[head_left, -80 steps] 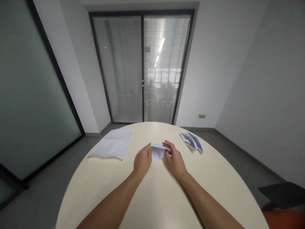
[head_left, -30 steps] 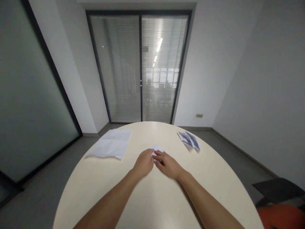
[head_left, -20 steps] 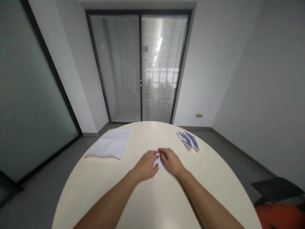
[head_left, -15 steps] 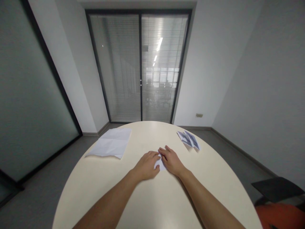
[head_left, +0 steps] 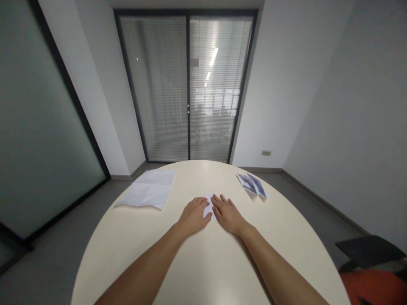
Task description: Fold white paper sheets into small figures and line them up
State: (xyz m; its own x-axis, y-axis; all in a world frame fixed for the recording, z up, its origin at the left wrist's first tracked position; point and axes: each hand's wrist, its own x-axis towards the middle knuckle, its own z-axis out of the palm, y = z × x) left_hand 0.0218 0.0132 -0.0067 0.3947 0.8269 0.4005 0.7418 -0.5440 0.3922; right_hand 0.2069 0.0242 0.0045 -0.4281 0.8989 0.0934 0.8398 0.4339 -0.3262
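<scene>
A small folded white paper [head_left: 209, 207] lies on the round cream table [head_left: 203, 262], mostly hidden under my hands. My left hand [head_left: 192, 215] rests palm down on its left part, fingers stretched forward. My right hand [head_left: 226, 214] lies flat on its right part with fingers extended and slightly spread. Both hands press the paper against the tabletop, side by side and almost touching each other.
A creased white sheet [head_left: 148, 193] lies on the table at the far left. Folded paper pieces with grey-blue print [head_left: 253, 185] sit at the far right edge. A dark chair [head_left: 369, 253] and something red [head_left: 375, 287] stand at the lower right. Glass doors with blinds are behind.
Earlier my fingers held the paper partly lifted and folded. Since then both hands have lowered and flattened onto it, the right hand's fingers spreading out over the fold.
</scene>
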